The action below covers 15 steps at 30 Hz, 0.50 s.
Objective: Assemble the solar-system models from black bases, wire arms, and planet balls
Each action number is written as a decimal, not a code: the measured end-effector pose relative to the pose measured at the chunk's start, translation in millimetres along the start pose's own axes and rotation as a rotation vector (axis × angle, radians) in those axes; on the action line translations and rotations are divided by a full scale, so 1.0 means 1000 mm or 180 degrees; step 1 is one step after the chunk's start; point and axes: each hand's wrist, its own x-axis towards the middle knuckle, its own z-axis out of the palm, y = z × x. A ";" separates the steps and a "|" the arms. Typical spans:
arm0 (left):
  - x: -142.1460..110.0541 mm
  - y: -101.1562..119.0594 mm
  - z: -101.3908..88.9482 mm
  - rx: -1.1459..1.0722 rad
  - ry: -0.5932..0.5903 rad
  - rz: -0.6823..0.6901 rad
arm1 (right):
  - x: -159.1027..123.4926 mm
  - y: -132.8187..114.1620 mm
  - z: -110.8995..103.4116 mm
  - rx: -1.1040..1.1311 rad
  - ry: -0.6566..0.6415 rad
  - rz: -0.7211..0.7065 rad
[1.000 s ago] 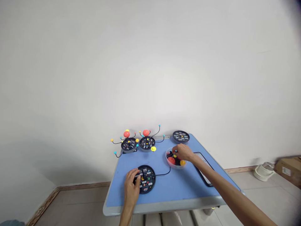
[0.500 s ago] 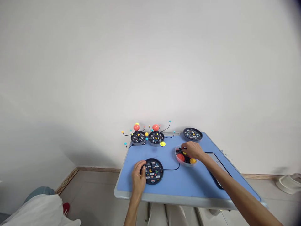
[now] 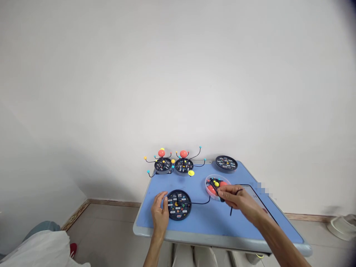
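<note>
You are working at a blue counter (image 3: 211, 226) in front of a white wall. A flat tablet with a black edge (image 3: 251, 193) is lying at the right side of the counter. At the back, two round black bases (image 3: 163, 165) are standing with bendy wires and red balls (image 3: 161, 153) on them. A bare black base (image 3: 226, 163) is sitting at the back right corner, and a yellow disc (image 3: 191, 172) is lying near the middle pair.

The big change is on your right. Your right grip (image 3: 235, 198) has come up out of the clear round bowl (image 3: 207, 187), and it is pinching a thin black wire (image 3: 219, 193). Red and yellow balls are staying in the bowl. Your left grip (image 3: 159, 214) has moved off the top of the front black base (image 3: 179, 205). It is spread open now, with its fingertips (image 3: 166, 199) touching the base's left edge. One black cable (image 3: 201, 203) is lying out from that base. The bases have small white labels (image 3: 183, 209), but the words are too tiny to read.
</note>
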 end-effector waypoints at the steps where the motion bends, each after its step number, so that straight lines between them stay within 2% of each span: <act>1: -0.001 0.003 -0.001 -0.0001 0.0121 0.0045 | -0.008 0.004 0.010 0.0305 -0.0044 0.0119; 4: -0.007 0.017 -0.006 -0.0041 0.0415 0.0250 | -0.026 0.017 0.042 0.1015 -0.0083 0.0440; 6: -0.017 0.033 -0.011 -0.0072 0.0448 0.0384 | -0.034 0.026 0.065 0.1358 -0.0137 0.0562; 8: -0.031 0.050 -0.018 -0.0085 0.0362 0.0485 | -0.040 0.032 0.085 0.1608 -0.0226 0.0666; 11: -0.060 0.072 -0.030 -0.0165 0.0018 0.0784 | -0.045 0.039 0.108 0.1951 -0.0237 0.0874; 13: -0.082 0.079 -0.036 -0.0117 -0.0136 0.0859 | -0.048 0.044 0.120 0.2203 -0.0149 0.1002; 15: -0.104 0.082 -0.038 -0.0028 -0.0127 0.0830 | -0.051 0.051 0.130 0.2452 -0.0103 0.1092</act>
